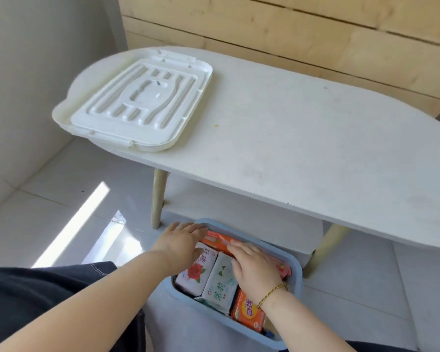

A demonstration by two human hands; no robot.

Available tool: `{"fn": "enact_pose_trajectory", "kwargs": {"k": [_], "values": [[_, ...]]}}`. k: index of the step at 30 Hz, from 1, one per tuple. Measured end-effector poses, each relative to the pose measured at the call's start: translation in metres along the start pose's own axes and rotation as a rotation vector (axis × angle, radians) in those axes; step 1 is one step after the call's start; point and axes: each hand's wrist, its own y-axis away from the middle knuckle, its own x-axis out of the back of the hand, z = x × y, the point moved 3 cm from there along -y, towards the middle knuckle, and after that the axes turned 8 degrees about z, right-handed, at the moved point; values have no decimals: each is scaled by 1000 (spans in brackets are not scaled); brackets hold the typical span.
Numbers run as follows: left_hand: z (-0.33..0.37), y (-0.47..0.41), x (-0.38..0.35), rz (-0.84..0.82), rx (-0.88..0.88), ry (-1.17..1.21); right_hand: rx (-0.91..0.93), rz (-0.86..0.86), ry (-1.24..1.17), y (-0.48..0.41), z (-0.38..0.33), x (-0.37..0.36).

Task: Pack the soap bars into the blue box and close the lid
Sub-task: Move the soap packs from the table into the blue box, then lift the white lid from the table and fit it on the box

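Both forearms reach down from the lower edge of the view into the blue box [296,271], which stands on the tiled floor [61,207] just in front of the white worktop [290,128]. Dark trousers [36,290] fill the lower left corner. Left hand [179,243] lies at the box's far left corner, its fingers [193,228] stretched out flat and close together over the rim and the end of an orange soap bar [217,241] that lies along the far wall; they press on it rather than wrap around it. Right hand [255,266], with a thin gold bracelet [272,293] at the wrist, rests palm down on the packed bars, its fingers [239,247] laid side by side against the same orange bar's near edge, gripping nothing. Below the hands lie a white bar with a red rose [196,271], a white bar with green print [221,283] beside it, and another orange bar [247,311] at the near right. More orange wrapping shows at the right wall, partly hidden by the wrist. White lid [135,107] lies apart on the worktop's far left end, overhanging its edge, so the box is open.
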Motion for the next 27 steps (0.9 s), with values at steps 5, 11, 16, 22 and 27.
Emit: {"fn": "enact_pose_trajectory", "kwargs": {"k": [5,11,16,22,27], "values": [[-9,48,88,357,59,269,357,518,-39,-3,-84,76],[-75,75,136,692,477,1071,484,688,38,-51,-153,127],[-105,69,143,886,697,1432,421,455,189,-98,-178,115],[-114,63,140,876,667,1582,437,401,271,-133,-194,94],[-110,62,141,875,652,1620,397,441,165,-139,-207,96]]}}
